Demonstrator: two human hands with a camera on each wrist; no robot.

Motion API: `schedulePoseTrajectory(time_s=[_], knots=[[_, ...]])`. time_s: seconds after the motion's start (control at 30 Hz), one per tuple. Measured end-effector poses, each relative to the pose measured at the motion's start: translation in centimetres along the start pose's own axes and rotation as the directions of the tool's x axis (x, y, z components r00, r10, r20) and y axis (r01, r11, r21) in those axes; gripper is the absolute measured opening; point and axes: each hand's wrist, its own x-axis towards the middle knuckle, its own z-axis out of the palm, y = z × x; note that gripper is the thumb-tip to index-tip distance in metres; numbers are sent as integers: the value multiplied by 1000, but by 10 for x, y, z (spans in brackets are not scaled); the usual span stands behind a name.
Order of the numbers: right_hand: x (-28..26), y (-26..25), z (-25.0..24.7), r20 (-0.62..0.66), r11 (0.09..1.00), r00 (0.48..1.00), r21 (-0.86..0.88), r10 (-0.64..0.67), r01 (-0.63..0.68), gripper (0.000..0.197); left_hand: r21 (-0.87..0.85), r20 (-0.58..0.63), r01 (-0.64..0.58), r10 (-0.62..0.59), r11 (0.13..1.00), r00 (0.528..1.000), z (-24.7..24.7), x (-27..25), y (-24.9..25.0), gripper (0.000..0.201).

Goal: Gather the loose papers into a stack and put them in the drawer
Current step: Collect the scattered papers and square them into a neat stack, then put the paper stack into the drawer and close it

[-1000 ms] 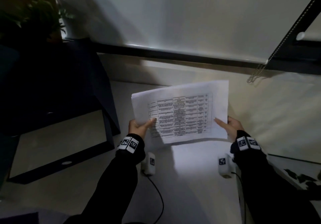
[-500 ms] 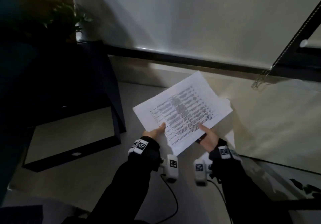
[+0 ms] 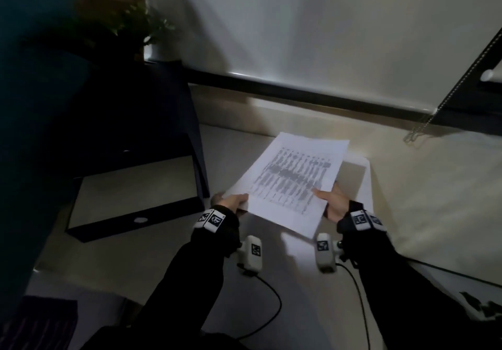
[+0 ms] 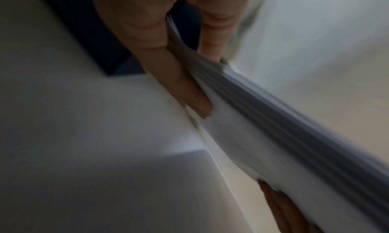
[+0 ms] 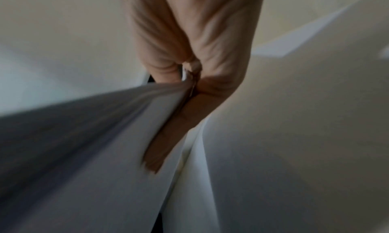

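Note:
A stack of white papers (image 3: 293, 181) with a printed table on the top sheet is held tilted above the pale floor. My left hand (image 3: 231, 201) pinches its near left edge, thumb on top (image 4: 189, 93). My right hand (image 3: 332, 200) pinches the near right edge, thumb across the top sheet (image 5: 168, 136). A further white sheet (image 3: 358, 170) shows behind and under the stack at the right. The open dark drawer (image 3: 135, 219) with a pale bottom lies to the left of the hands.
A dark cabinet (image 3: 122, 121) rises behind the drawer, with a potted plant (image 3: 135, 26) on top. A white roller blind (image 3: 298, 23) and its bead chain (image 3: 423, 124) hang at the back. Cables (image 3: 271, 295) trail from the wrist cameras.
The stack has been lowered and turned, its long side now pointing away. Both hands have come closer together at its near edge. The view has swung, showing more of the drawer.

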Motion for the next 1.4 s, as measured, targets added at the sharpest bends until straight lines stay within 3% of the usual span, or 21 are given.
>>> schedulePoseTrajectory(time_s=[0.07,0.13,0.2,0.27,0.37,0.5,0.53,0.6,0.67,0.73,0.83,0.93,1.07,1.2,1.3,1.37,1.4], knots=[[-9,-17,-2,50,999,998,-28,-28,29,75,20,26,-105,104,994,994,-3,-24,20,61],[-16,-31,-7,85,998,995,-22,-56,58,58,122,198,-197,171,973,965,-3,-48,36,52],[-21,-49,-4,132,997,989,-22,-70,73,57,200,355,-261,178,944,918,-5,-72,51,42],[-23,-68,9,180,992,977,-36,-116,125,57,200,432,-343,232,918,872,-8,-89,66,37],[-18,-94,36,219,971,950,-43,-221,236,52,170,446,-517,402,839,800,-15,-111,92,33],[-13,-128,84,208,939,930,-101,-303,329,98,119,425,-617,522,778,740,-37,-136,120,32],[-12,-137,98,223,927,919,-116,-325,356,100,99,415,-622,536,777,735,-45,-141,128,32],[-13,-152,129,266,917,907,-142,-327,373,81,67,404,-633,559,771,724,-63,-151,144,28],[-7,-160,154,301,912,902,-173,-310,371,54,37,391,-625,565,779,727,-83,-160,161,20],[2,-160,172,296,900,911,-245,-286,362,43,32,374,-601,548,799,748,-100,-163,176,17],[11,-149,193,291,903,924,-274,-249,330,54,3,380,-527,487,850,786,-122,-165,189,22],[18,-132,202,249,922,943,-260,-222,286,41,-51,390,-446,429,894,815,-135,-160,190,26],[19,-114,208,216,943,959,-237,-185,235,40,-101,377,-353,364,930,852,-144,-153,191,22],[3,-101,225,219,954,967,-237,-132,184,39,1,301,-359,342,933,890,-147,-157,202,24],[-8,-91,233,226,947,958,-228,-174,226,41,56,267,-337,311,940,912,-150,-165,201,20],[-19,-82,238,240,940,946,-208,-219,270,41,49,264,-382,357,923,896,-154,-168,197,11],[-23,-77,238,255,939,938,-191,-235,287,40,67,274,-429,397,901,876,-156,-168,194,29]])
